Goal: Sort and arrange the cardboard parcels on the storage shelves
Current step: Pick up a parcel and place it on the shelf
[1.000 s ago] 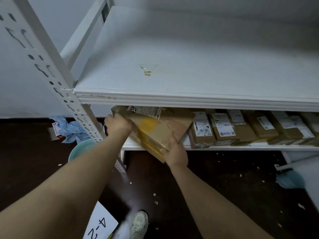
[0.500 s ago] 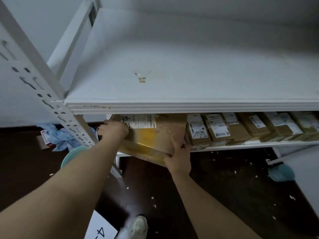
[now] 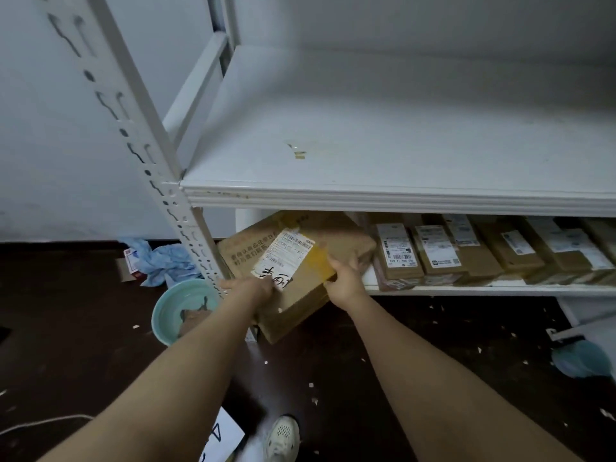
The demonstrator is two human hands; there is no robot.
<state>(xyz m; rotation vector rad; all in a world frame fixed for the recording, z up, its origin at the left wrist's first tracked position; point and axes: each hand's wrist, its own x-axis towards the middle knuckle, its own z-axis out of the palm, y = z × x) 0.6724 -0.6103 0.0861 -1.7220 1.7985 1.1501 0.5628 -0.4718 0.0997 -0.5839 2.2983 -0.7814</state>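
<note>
Handwriting I cannot read marks the white shipping label [image 3: 283, 258] on the cardboard parcel [image 3: 295, 310] that my left hand [image 3: 250, 288] and right hand [image 3: 343, 278] grip.

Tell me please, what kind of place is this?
Probably a parcel storeroom: white metal shelving, a row of labelled cardboard parcels on the lower shelf, and a larger labelled box gripped by the left hand and right hand.

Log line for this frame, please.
left hand, right hand: hold brown cardboard parcel | parcel: tilted, partly past lower white shelf front edge
</note>
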